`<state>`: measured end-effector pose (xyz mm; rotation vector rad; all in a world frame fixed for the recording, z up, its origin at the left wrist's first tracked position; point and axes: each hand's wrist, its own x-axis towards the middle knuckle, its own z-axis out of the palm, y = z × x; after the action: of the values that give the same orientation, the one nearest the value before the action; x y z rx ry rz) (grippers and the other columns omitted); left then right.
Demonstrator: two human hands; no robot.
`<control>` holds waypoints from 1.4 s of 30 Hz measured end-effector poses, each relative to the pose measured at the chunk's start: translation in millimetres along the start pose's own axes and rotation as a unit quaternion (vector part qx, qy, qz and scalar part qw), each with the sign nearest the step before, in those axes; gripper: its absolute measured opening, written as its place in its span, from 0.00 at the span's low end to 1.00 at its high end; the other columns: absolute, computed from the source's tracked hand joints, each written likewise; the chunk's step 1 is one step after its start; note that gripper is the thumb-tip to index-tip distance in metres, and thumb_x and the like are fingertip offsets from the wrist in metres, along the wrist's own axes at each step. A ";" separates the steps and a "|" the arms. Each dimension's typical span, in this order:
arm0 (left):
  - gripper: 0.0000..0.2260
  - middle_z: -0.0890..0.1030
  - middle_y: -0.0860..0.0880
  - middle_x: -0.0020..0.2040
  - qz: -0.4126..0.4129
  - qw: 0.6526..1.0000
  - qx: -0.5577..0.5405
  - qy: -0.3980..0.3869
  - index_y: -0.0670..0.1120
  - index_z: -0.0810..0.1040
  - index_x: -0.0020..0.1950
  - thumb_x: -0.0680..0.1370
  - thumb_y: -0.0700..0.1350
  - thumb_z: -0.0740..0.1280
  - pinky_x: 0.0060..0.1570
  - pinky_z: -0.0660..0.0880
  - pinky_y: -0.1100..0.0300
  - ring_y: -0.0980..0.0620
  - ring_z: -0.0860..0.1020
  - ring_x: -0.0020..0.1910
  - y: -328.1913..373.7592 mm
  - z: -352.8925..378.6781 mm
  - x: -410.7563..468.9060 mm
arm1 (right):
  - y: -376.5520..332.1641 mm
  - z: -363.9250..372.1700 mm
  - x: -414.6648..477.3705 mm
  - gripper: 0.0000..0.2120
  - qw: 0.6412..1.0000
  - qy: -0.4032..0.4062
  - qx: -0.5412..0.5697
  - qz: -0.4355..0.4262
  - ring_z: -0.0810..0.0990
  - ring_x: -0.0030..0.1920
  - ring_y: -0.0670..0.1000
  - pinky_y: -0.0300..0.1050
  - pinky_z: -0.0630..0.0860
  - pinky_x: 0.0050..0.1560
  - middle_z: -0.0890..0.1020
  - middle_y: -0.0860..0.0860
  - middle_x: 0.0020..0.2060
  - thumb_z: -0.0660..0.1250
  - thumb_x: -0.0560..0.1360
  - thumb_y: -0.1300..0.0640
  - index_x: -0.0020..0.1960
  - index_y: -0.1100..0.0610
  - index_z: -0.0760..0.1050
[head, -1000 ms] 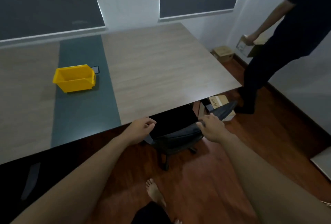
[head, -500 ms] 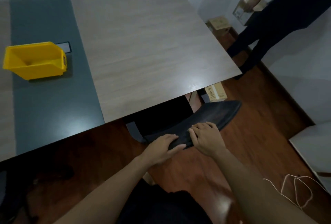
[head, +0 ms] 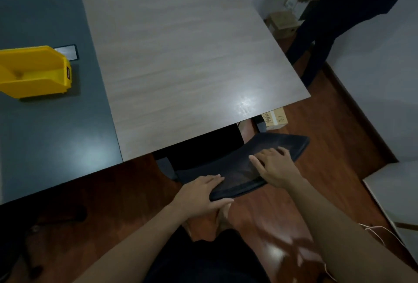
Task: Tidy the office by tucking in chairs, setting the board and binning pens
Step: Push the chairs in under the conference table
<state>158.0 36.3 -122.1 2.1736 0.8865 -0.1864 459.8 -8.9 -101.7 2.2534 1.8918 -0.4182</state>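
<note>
With both grips on the curved black mesh chair back, left hand clasping, right hand flat, the wood-topped bench lies straight ahead.

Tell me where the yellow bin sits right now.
The yellow bin stands at the left edge of the head view on the table's dark grey strip, just in front of a small black-framed panel, far left of the chair.

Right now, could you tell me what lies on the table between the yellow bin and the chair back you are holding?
Nothing: the head view shows only bare table between the yellow bin and the chair back.
</note>
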 end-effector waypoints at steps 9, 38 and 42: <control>0.40 0.70 0.65 0.79 -0.043 0.997 -0.067 -0.003 0.63 0.69 0.80 0.72 0.80 0.62 0.77 0.68 0.57 0.63 0.68 0.77 -0.2 -13.8 8.6 | 44.5 -14.8 37.6 0.28 0.999 0.009 -0.018 -0.035 0.82 0.51 0.50 0.56 0.72 0.58 0.85 0.44 0.48 0.48 0.85 0.33 0.49 0.44 0.84; 0.33 0.80 0.68 0.65 -0.204 0.945 -0.171 0.188 0.68 0.84 0.63 0.61 0.78 0.76 0.70 0.76 0.53 0.65 0.76 0.66 21.6 -38.5 50.0 | 66.1 -57.7 87.8 0.24 0.996 0.017 0.085 -0.007 0.74 0.37 0.53 0.48 0.71 0.40 0.76 0.47 0.37 0.55 0.81 0.35 0.47 0.46 0.86; 0.37 0.79 0.62 0.69 -0.221 0.935 -0.153 0.232 0.62 0.82 0.68 0.64 0.78 0.74 0.73 0.72 0.55 0.61 0.74 0.69 25.6 -31.1 31.5 | 64.7 -57.8 88.2 0.24 0.997 -0.016 0.080 -0.005 0.76 0.39 0.54 0.49 0.72 0.42 0.78 0.48 0.39 0.55 0.81 0.35 0.49 0.45 0.85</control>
<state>193.7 63.2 -97.4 1.7226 1.5581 0.2500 543.2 79.6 -78.4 2.3205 1.9174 -0.6232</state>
